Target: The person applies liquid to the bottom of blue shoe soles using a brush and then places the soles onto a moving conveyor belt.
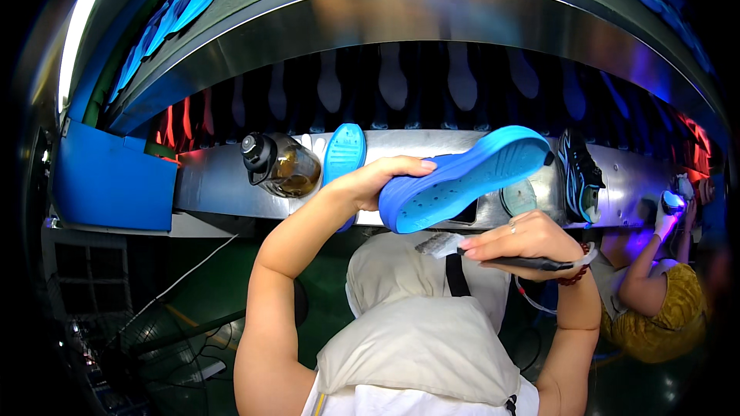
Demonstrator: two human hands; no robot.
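A cream apron (420, 347) covers the wearer's front, above a green floor (220, 285). The right hand (532, 240) is closed around the black handle of a flat brush (547, 264); its pale bristles sit just beside the lower edge of a blue shoe sole (462, 185). The left hand (383, 177) grips this sole at its left part, thumb on the upper edge. The sole is held tilted above the near edge of a bare-metal workbench (220, 181), hollow face toward the wearer.

On the bench surface, left to right: a clear bottle (297, 169) with black cap and amber liquid, a second blue sole (344, 152) partly behind the left forearm, a round transparent dish (519, 197), and a black-and-blue shoe (580, 173). To the right, a co-worker (655, 308) in a yellow garment holds a device glowing blue-violet.

Behind the bench, a dark opening contains a row of sole-shaped pieces (393, 77), with red light at both ends. A curved metal panel (385, 15) spans above it. A blue cabinet (116, 173) stands at left.
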